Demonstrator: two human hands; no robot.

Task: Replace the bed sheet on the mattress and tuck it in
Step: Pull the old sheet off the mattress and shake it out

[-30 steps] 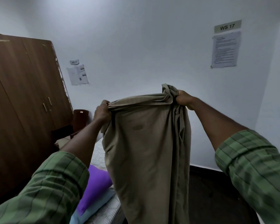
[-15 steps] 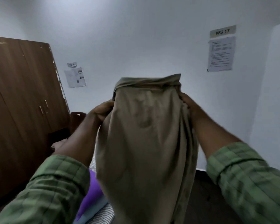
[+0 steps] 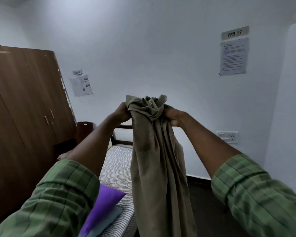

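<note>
A: Item one, sheet (image 3: 159, 161). Location?

B: Khaki cloth, held up in the air above the mattress (image 3: 117, 165). Its top is bunched into a knot of folds; the rest hangs straight down, long axis vertical, lower end out of frame. It drapes over the right half of the mattress as seen from the head camera.

A: Item two, hands.

B: Left hand (image 3: 122, 113) grips the bunch from the left, fingers curled into the cloth. Right hand (image 3: 172, 116) grips it from the right, likewise curled round the folds. The two sit close together, only the gathered top between them. Both are level with each other, so neither is plainly nearer the mattress.

A: Mattress condition?

B: Bare, quilted and striped, running away from the person toward the headboard (image 3: 122, 134). A purple pillow (image 3: 102, 209) lies on its near end, left of the hanging sheet, on top of a pale blue pillow (image 3: 103, 224).

A: Other fixtures, relative to the mattress?

B: Wardrobe (image 3: 22, 113) to its left; switch plate (image 3: 226, 136) on the wall to its right; "WS 17" sign (image 3: 234, 33) above that.

A: Assessment?

B: Early stage. The sheet is still gathered and has not been spread. The likely next move calls for the hands to part along an edge, so the cloth opens lengthwise over the mattress. The pillows may get in the way.
</note>
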